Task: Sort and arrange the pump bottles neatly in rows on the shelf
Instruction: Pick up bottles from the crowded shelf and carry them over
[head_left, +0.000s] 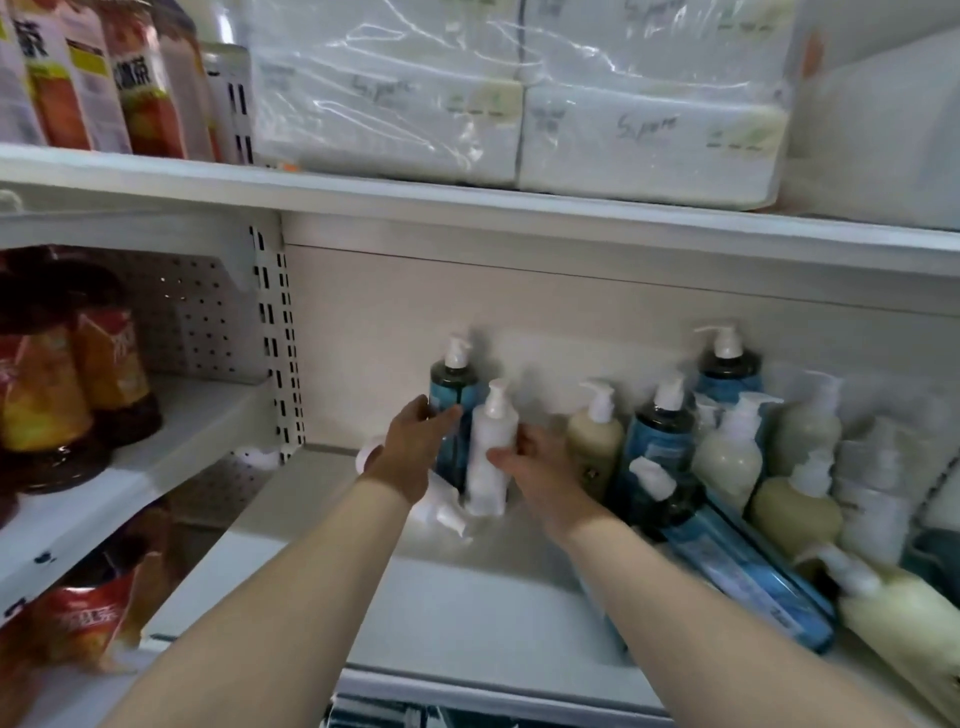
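Observation:
A white shelf (467, 613) holds several pump bottles. My left hand (410, 447) wraps around an upright blue pump bottle (451, 395) near the back wall. My right hand (530, 467) grips an upright white pump bottle (491, 457) just in front of it. Another white bottle (441, 509) lies on its side below my left wrist. To the right stand a cream bottle (595, 441), a blue bottle (660, 441) and more pale ones (727, 457). A long blue bottle (748, 577) and a cream one (904, 623) lie tipped over at the front right.
Wrapped tissue packs (519, 104) sit on the shelf above. Snack and drink packages (67, 364) fill the left bay behind a slotted upright (275, 353). The front left part of the shelf bears nothing.

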